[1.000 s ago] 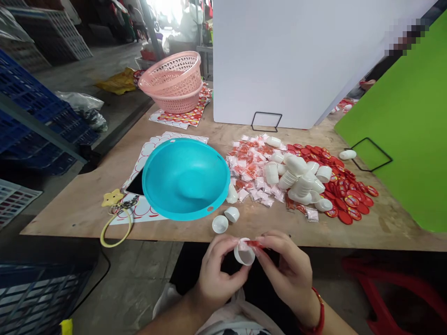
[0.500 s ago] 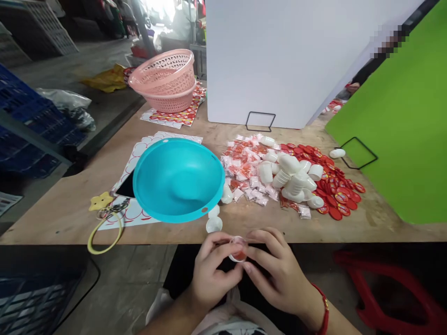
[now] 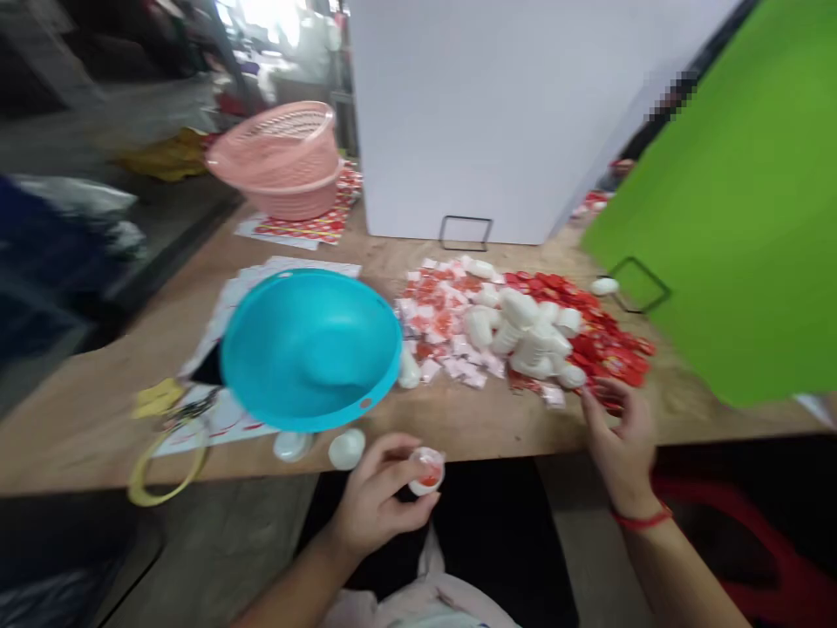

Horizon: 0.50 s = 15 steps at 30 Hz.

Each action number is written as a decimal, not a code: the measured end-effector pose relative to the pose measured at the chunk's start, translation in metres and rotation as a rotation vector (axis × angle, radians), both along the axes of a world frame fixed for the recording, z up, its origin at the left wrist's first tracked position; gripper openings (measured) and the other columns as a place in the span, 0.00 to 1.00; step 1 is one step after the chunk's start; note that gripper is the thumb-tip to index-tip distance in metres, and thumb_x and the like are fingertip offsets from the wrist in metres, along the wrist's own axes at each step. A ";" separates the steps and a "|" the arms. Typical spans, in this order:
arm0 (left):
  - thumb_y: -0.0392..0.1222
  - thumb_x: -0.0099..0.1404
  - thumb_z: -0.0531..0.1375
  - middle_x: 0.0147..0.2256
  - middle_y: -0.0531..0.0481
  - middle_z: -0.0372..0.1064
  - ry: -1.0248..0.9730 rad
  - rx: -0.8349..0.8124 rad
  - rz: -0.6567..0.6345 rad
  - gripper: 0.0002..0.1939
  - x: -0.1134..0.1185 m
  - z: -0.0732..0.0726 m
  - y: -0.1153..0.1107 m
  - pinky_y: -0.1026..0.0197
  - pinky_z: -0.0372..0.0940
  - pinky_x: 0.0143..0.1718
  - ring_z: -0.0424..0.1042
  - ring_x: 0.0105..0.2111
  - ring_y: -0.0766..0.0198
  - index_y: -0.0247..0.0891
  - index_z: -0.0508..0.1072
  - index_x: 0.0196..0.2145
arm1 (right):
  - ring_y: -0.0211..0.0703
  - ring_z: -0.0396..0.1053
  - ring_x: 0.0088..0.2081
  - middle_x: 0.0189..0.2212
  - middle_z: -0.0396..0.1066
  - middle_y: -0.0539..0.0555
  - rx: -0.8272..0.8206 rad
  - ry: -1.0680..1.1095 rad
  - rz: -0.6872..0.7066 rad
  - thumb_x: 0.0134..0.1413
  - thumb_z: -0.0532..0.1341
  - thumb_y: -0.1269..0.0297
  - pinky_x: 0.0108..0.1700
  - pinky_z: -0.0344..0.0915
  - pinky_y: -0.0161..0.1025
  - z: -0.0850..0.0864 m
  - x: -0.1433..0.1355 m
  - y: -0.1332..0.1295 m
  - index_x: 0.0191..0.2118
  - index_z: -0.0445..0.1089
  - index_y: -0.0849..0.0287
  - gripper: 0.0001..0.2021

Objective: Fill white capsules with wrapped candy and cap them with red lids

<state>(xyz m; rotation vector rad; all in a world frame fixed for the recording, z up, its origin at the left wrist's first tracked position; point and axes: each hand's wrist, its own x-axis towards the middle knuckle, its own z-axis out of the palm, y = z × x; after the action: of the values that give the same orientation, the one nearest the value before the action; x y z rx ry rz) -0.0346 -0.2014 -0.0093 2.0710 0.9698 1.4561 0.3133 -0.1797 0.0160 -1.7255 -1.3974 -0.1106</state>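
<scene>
Near the table's front edge, my left hand (image 3: 385, 497) is closed around a small white plastic cup (image 3: 418, 490). Inside the cup's mouth shows a clear packet with orange-red contents (image 3: 430, 474). My right hand (image 3: 621, 440) is at the near edge of a pile of red round discs (image 3: 611, 358), fingers curled and apart, the tips among the discs. Whether a fingertip grips a disc is not clear. Next to that pile lies a heap of white cups (image 3: 540, 336), some nested. Small clear packets (image 3: 441, 314) are heaped to its left.
A turquoise basin (image 3: 314, 349) stands at left on printed sheets, with two white cups (image 3: 346, 449) before it. Stacked pink baskets (image 3: 281, 161) stand behind. White (image 3: 458, 122) and green (image 3: 719, 262) boards rise at the back and right. A yellow ring strap (image 3: 137, 488) hangs over the edge.
My right hand has left the cup and moved right to the red discs. My left hand keeps the cup, slightly left of before. The whole view has shifted.
</scene>
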 end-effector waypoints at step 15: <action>0.38 0.64 0.64 0.49 0.40 0.71 0.182 0.156 0.486 0.05 -0.192 -0.034 -0.058 0.62 0.77 0.35 0.78 0.36 0.65 0.39 0.75 0.39 | 0.62 0.61 0.62 0.68 0.59 0.60 0.026 -0.658 1.147 0.66 0.58 0.65 0.56 0.63 0.57 -0.013 -0.331 0.015 0.70 0.57 0.55 0.28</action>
<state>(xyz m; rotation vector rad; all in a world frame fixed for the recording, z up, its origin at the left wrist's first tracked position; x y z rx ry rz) -0.2269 -0.2595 -0.0436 2.2078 1.5630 1.6320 -0.0179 -0.1646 0.0030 -0.6394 -2.6415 -0.0513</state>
